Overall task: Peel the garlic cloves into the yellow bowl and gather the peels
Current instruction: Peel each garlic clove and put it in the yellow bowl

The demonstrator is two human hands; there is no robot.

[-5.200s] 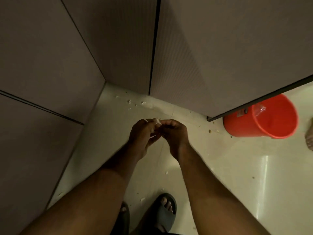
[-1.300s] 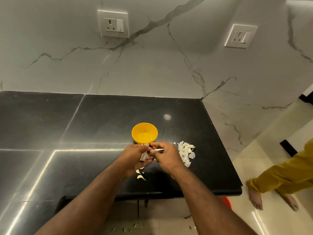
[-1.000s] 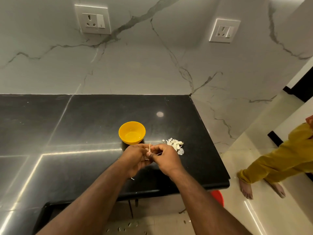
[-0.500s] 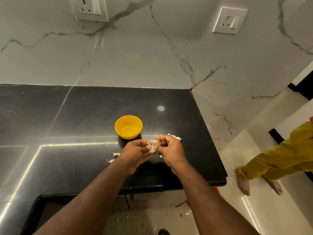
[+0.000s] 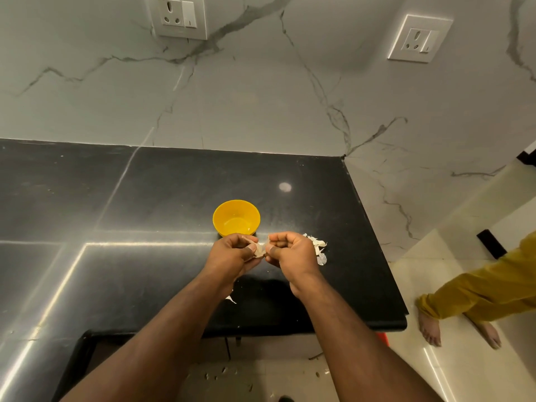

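A small yellow bowl point(image 5: 236, 217) stands on the black countertop point(image 5: 145, 198), just beyond my hands. My left hand point(image 5: 232, 256) and my right hand point(image 5: 290, 252) meet above the counter and both pinch one pale garlic clove point(image 5: 260, 250) between their fingertips, with papery skin showing on it. A pile of white garlic peels point(image 5: 317, 248) lies on the counter right of my right hand, partly hidden by it. One loose peel point(image 5: 231, 299) lies beside my left wrist.
The counter ends at its right edge point(image 5: 374, 227) and front edge point(image 5: 261, 329). A person in yellow trousers point(image 5: 478, 297) stands barefoot on the light floor at the right. Peel scraps point(image 5: 220, 372) lie on the floor below. Two wall sockets point(image 5: 179, 15) sit on the marble wall.
Five seconds ago I looked down at the floor and a red bucket; now I face the counter. Over the last second both hands kept working the clove near the bowl, barely shifting.
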